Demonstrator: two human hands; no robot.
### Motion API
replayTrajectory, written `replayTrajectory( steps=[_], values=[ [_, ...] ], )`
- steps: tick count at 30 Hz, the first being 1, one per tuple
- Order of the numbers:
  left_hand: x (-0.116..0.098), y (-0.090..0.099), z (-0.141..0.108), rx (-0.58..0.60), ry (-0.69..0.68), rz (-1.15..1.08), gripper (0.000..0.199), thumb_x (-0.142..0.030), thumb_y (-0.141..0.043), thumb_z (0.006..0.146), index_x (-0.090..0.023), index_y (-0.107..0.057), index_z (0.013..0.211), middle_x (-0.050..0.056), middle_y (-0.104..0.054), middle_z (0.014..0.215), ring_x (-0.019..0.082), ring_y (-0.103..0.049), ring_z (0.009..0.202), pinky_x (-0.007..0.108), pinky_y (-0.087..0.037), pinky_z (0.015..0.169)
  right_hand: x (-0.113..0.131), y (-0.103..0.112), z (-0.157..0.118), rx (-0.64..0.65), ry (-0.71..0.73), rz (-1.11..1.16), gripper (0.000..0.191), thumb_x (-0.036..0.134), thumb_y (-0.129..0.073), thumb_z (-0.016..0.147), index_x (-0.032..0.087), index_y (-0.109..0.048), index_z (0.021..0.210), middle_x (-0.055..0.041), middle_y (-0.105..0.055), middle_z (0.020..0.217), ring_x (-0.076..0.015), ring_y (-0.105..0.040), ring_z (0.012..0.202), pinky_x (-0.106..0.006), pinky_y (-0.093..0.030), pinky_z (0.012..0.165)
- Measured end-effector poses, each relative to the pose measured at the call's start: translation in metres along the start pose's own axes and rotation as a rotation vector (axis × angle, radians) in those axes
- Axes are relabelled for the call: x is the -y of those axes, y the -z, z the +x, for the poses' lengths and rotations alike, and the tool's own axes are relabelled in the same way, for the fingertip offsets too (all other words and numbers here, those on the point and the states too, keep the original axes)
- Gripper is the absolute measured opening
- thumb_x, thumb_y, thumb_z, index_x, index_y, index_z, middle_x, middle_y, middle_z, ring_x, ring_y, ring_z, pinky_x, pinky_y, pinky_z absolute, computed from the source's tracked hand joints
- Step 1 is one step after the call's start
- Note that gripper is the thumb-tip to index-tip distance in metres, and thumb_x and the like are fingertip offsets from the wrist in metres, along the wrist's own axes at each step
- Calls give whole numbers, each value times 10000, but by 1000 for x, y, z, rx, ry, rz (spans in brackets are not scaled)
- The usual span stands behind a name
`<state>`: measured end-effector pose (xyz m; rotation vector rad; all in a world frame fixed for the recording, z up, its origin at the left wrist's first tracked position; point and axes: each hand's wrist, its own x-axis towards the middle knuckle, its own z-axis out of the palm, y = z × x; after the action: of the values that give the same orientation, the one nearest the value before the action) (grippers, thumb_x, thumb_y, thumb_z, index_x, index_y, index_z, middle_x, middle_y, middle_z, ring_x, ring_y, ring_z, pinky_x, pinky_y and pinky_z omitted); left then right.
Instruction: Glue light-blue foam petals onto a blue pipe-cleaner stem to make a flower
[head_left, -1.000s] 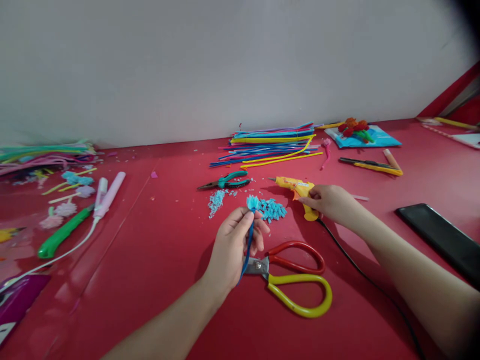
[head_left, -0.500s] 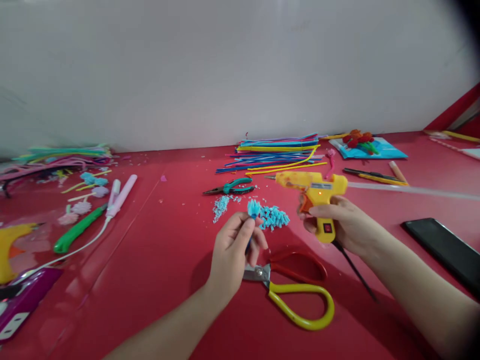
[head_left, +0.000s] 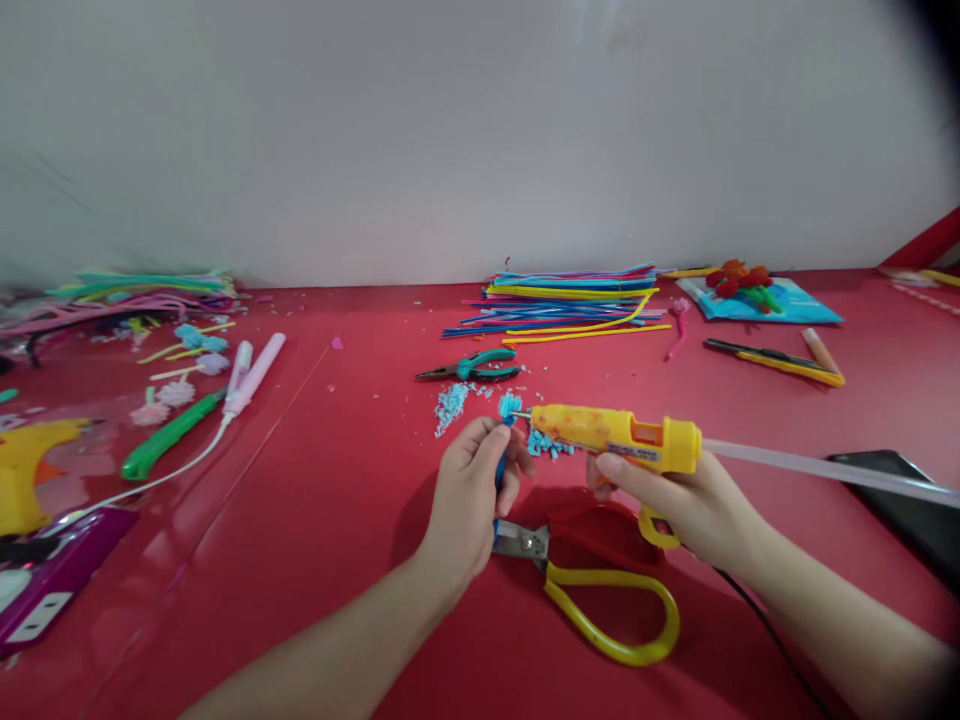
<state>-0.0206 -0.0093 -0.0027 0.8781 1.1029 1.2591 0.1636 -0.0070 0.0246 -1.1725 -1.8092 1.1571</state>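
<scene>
Between the thumb and fingers of my left hand (head_left: 474, 480) is a small light-blue craft flower (head_left: 510, 405) on a dark-blue stem, its head upward. My right hand (head_left: 690, 500) grips a yellow hot glue gun (head_left: 600, 430) with a clear glue stick (head_left: 810, 465) out of its back. The gun's metal nozzle is at the flower head; whether they touch I cannot tell. Behind the gun, a pile of light-blue cut pieces (head_left: 551, 443) is partly hidden. Scissors (head_left: 637, 650) with one red and one yellow handle lie below my hands.
Teal-handled pliers (head_left: 480, 367) and blue fluff trimmings (head_left: 450, 405) lie ahead. Pipe cleaners (head_left: 570, 295) are stacked by the wall. On the left are a pink curling iron (head_left: 255, 375), a green-handled tool (head_left: 169, 437), a second glue gun (head_left: 30, 465) and a purple power strip (head_left: 67, 580). A phone (head_left: 900, 500) lies right.
My right hand has brought the glue gun left and down, tilting it so its nozzle is at the flower head. My left hand keeps holding the flower. The view has shifted slightly.
</scene>
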Motion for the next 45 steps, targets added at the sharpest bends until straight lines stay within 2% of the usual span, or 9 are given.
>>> replayTrajectory(
  steps=[3,7,16,22,35,45],
  values=[
    [1,0,0,3,2,6,178,-274,-455,864,-166,-470,723,-40,-588,579,-4,-313,302,159,-160,331,2,-2,-1,-35,91,-149,243,368,-488,858,205,-558,691,14,-551,604,-130,-518,560,-240,-463,552],
    [2,0,0,-15,17,9,166,-271,-465,854,-163,-480,728,-36,-590,580,-5,-325,299,145,-169,316,3,-2,-1,-39,65,-221,235,358,-487,854,198,-530,687,29,-505,570,-109,-475,512,-207,-432,492],
    [0,-2,-2,-26,41,2,177,-296,-481,835,-166,-460,716,-22,-599,591,-5,-328,293,131,-150,296,-10,-5,-6,-71,80,-288,189,330,-478,865,199,-570,765,22,-551,622,-110,-491,552,-192,-441,534],
    [0,-2,-2,-20,47,7,167,-290,-467,847,-172,-457,730,-26,-602,597,-2,-331,292,122,-151,288,-11,-5,-6,-95,94,-312,195,336,-480,867,199,-603,801,24,-565,616,-107,-489,546,-185,-440,525],
    [1,-2,-2,-24,52,-4,167,-295,-477,839,-170,-469,727,-31,-592,582,-2,-330,284,119,-142,280,-12,-6,-6,-125,22,-320,250,360,-511,822,168,-645,735,-1,-576,570,-120,-497,516,-206,-431,491],
    [1,-2,-3,-28,51,-12,168,-306,-487,833,-172,-468,733,-21,-602,593,-2,-332,285,118,-149,280,-3,-6,-5,-67,-6,-320,305,391,-483,841,169,-551,644,30,-454,508,-91,-390,470,-196,-374,442]
  ],
)
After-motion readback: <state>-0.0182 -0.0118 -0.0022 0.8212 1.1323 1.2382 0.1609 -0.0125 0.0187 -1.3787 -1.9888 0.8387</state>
